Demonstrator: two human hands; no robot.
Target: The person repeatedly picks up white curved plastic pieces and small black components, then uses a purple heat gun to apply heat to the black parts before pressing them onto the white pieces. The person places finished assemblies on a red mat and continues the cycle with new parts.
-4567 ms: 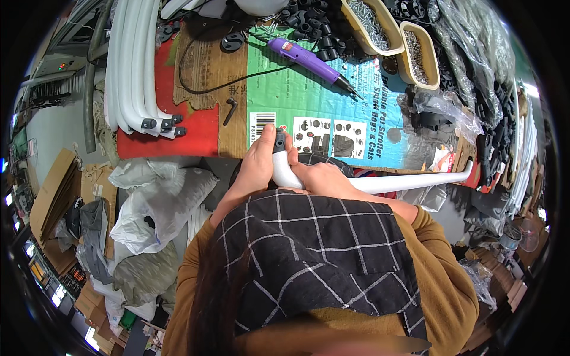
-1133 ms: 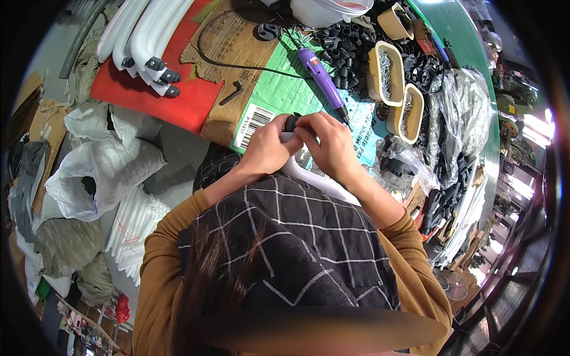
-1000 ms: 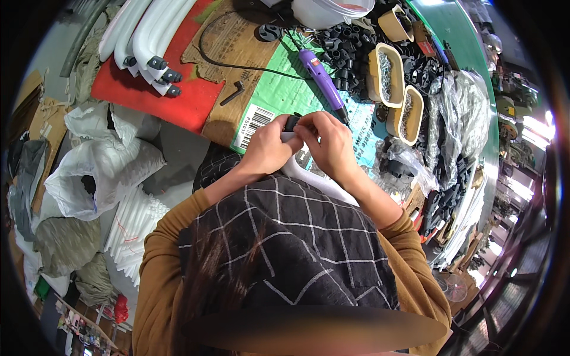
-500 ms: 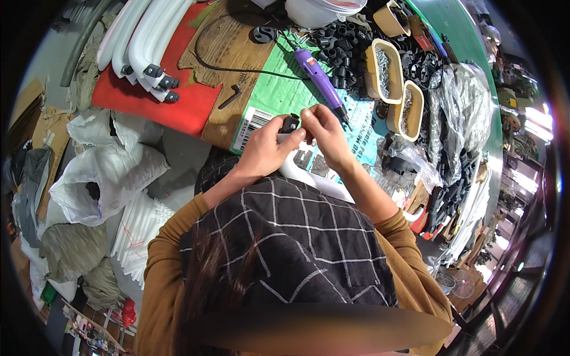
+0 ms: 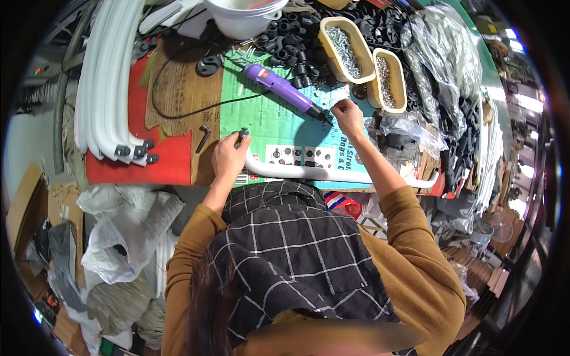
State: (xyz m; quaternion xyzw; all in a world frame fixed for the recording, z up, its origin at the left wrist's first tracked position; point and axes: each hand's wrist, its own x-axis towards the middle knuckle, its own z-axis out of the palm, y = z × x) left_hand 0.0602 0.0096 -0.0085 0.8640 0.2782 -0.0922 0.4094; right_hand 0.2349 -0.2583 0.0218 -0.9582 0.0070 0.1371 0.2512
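My left hand [image 5: 229, 155] is wrapped round the end of a white bent tube [image 5: 309, 173], which lies along the near edge of the table. A black plastic fitting [image 5: 243, 133] pokes up at that end, between my thumb and fingers. My right hand [image 5: 348, 114] hovers beyond the tube with its fingertips pinched together; anything between them is too small or hidden to make out. Close to those fingertips is the dark tip of a purple electric screwdriver [image 5: 279, 86], resting on a green and blue printed sheet [image 5: 237, 101].
Two cream bins, one of screws [image 5: 344, 52] and one of small metal parts [image 5: 385, 77], stand beyond my right hand. Black plastic fittings [image 5: 291, 35] are heaped near a white bucket [image 5: 246, 21]. More white tubes [image 5: 110, 89] lie at the left, and a hex key [image 5: 203, 137] beside them.
My right hand has moved away from the fitting, toward the bins and the screwdriver tip. My left hand stays on the tube end, now farther left, and the view has shifted.
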